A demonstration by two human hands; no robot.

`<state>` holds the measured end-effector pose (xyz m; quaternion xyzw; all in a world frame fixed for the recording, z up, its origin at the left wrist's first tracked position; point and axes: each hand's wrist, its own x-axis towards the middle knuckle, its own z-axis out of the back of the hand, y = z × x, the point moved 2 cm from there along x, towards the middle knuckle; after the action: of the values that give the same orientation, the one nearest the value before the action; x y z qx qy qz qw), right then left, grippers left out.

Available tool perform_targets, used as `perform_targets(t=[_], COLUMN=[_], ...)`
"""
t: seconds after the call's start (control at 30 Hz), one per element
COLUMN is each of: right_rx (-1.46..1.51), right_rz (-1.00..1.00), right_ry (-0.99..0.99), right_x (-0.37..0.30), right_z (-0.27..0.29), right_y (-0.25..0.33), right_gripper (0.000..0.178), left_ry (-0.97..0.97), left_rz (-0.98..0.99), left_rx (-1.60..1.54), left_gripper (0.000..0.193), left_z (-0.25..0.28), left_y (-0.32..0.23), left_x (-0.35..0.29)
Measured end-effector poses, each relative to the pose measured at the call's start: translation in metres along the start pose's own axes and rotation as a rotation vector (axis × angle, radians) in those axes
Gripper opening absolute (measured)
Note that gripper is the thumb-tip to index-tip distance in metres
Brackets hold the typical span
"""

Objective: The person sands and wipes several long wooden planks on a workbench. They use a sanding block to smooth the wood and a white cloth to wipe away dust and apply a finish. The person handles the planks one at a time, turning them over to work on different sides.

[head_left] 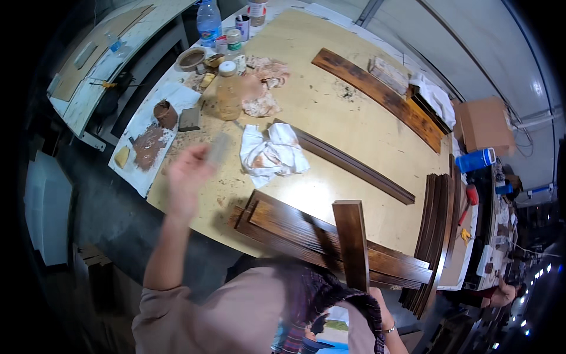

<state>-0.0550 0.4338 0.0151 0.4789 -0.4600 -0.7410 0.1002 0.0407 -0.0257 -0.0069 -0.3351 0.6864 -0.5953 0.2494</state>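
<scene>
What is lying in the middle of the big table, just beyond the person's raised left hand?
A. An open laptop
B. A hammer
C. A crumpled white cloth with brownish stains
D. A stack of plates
C. A crumpled white cloth with brownish stains lies on the table, just past the blurred, raised left hand and beside a long dark wooden strip.

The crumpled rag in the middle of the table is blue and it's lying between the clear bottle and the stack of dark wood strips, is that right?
Not quite: the head view shows the crumpled rag is white with brownish stains, not blue. It does lie between the clear bottle and the stack of dark wood strips.
</scene>
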Motion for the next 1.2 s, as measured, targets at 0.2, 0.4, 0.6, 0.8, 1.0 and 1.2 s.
perform_targets(t=[0.2,0.4,0.6,0.8,1.0,1.2], right_rx=[0.119,0.149,0.094,0.230,0.512,0.878], right_rz=[-0.022,0.018,0.137,0.215,0.974,1.204], right_ry=[-0.039,-0.143,-0.130,-0.346,-0.745,-0.747], right_x=[-0.006,-0.017,-0.012,-0.034,-0.115,-0.123], right_z=[0.001,0.005,0.007,0.041,0.164,0.258], right_y=[-0.017,-0.045,-0.039,-0.012,0.096,0.064], right_gripper=[0.022,0.022,0.019,0.032,0.034,0.029], left_ry=[0.342,0.320,0.347,0.274,0.314,0.512], left_rz=[-0.431,-0.530,-0.593,-0.384,-0.429,-0.495], left_rx=[0.273,0.444,0.362,0.380,0.326,0.343], left_gripper=[0.039,0.035,0.034,0.030,0.032,0.043], left_z=[-0.153,-0.196,-0.206,-0.197,-0.188,-0.193], left_y=[-0.043,-0.033,-0.040,-0.016,-0.029,-0.028], left_x=[-0.052,-0.054,-0.067,-0.045,-0.058,-0.075])
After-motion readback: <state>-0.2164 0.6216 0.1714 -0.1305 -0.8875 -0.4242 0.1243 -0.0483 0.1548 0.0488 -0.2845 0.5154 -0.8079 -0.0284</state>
